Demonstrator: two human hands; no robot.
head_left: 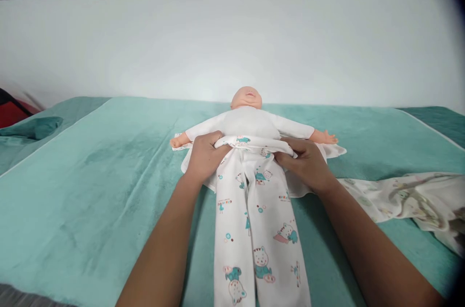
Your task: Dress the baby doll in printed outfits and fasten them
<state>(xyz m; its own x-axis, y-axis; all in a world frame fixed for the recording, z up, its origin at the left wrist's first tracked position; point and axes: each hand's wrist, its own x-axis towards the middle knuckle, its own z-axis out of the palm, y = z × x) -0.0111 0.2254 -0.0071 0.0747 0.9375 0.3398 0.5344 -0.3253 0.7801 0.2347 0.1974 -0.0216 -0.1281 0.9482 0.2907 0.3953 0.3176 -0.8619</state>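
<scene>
A baby doll (247,97) lies on its back with its arms spread, its torso and sleeves white. White baby pants (261,229) printed with teal cartoon animals cover its lower body, the legs stretching toward me. My left hand (206,157) is closed on the left side of the waistband, thumb on top. On the other side, my right hand (305,161) grips the waistband's right edge, fingers partly hidden under the cloth. A white cloth (300,187) lies spread beneath the doll, showing at both sides of its waist.
A teal sheet (90,191) covers the bed up to a white wall (145,45). Crumpled printed baby clothing (417,198) lies at the right. A red and black item (12,111) and a bunched teal cloth (32,128) are at the far left.
</scene>
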